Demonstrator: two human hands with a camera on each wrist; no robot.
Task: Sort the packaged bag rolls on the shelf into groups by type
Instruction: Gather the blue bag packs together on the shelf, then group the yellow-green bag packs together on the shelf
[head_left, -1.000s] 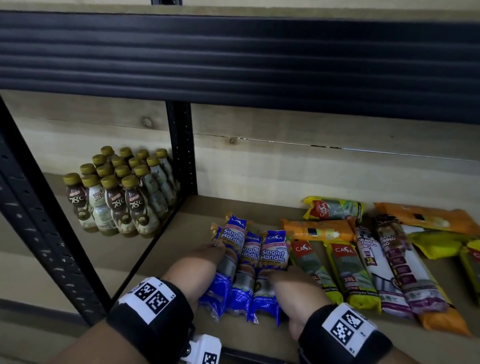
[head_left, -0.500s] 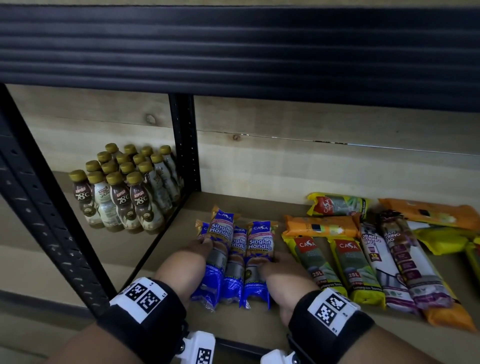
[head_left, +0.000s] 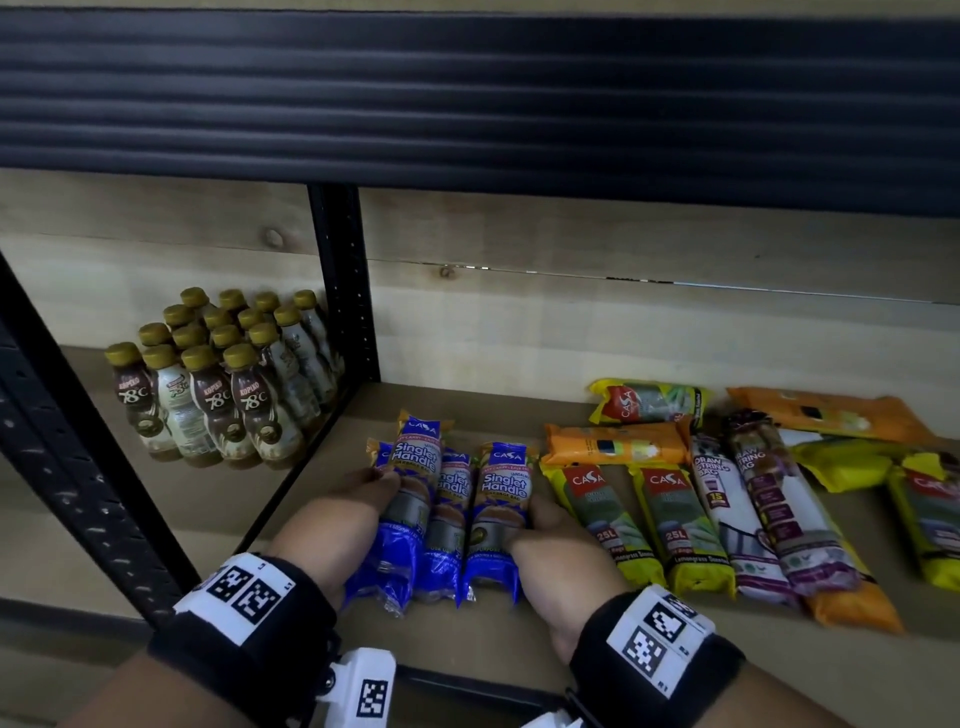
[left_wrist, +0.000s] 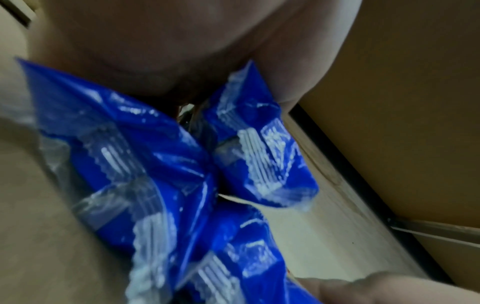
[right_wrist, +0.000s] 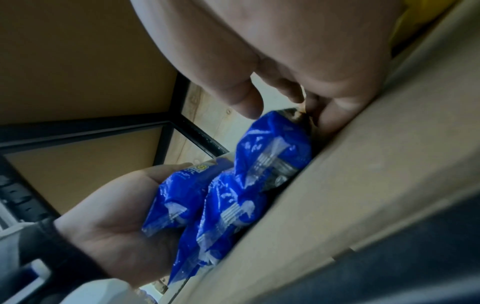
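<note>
Several blue "Singlet Handle" bag-roll packs (head_left: 498, 499) lie side by side on the shelf board (head_left: 467, 639), near its front left. My left hand (head_left: 358, 499) grips the bunch from its left side, my right hand (head_left: 550, 530) from its right, so the packs are squeezed together. In the right wrist view my right hand (right_wrist: 311, 61) has thumb and fingers round the rightmost blue pack (right_wrist: 272, 156), and my left hand (right_wrist: 111, 205) cups the others. The left wrist view shows crumpled blue pack ends (left_wrist: 155, 164) under my left palm (left_wrist: 155, 51).
Right of the bunch lie two yellow 25L packs (head_left: 608, 525), an orange pack (head_left: 618, 444), two draw-string packs (head_left: 753, 504) and more yellow and orange packs (head_left: 831, 415). A black upright post (head_left: 343, 280) separates several coffee bottles (head_left: 228, 379). A dark beam (head_left: 467, 88) hangs overhead.
Both hands have pulled the blue bunch leftward, away from the yellow packs, and straightened it. The packs sit tighter together than before.
</note>
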